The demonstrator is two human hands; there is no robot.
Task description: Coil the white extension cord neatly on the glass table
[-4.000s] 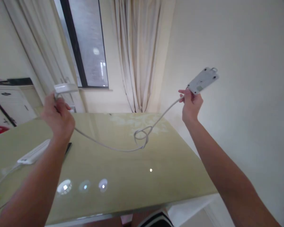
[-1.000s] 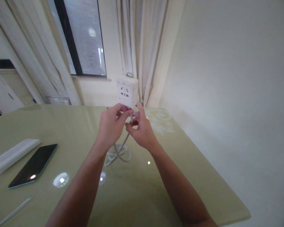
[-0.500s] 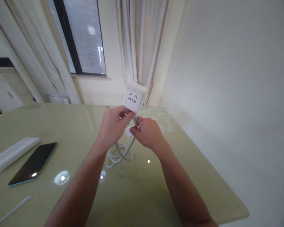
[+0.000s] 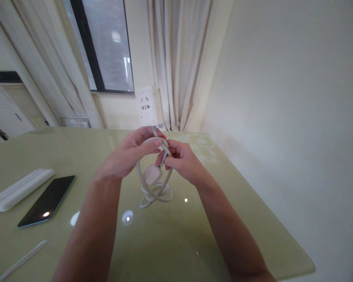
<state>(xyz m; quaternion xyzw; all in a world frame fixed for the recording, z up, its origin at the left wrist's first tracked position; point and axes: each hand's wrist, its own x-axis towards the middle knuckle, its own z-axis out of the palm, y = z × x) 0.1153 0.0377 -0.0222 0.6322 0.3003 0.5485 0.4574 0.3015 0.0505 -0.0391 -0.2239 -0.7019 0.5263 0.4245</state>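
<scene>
A white power strip (image 4: 146, 105) stands on end above my hands, its socket face toward me. My left hand (image 4: 126, 156) is closed around its lower end and a loop of the white cord (image 4: 154, 188). My right hand (image 4: 181, 160) is closed on the cord just beside it. The cord hangs in a loop below both hands, with the white plug (image 4: 151, 174) dangling inside the loop. More cord lies coiled on the glossy green table (image 4: 170, 235) underneath.
A second white power strip (image 4: 19, 189) and a black phone (image 4: 47, 200) lie on the table at the left. A thin white cord (image 4: 22, 260) runs near the front left edge. A window, curtains and a plain wall stand behind the table.
The cord has been gathered into a loop hanging below my hands, with the plug now dangling lower. The power strip has shifted left and turned more upright.
</scene>
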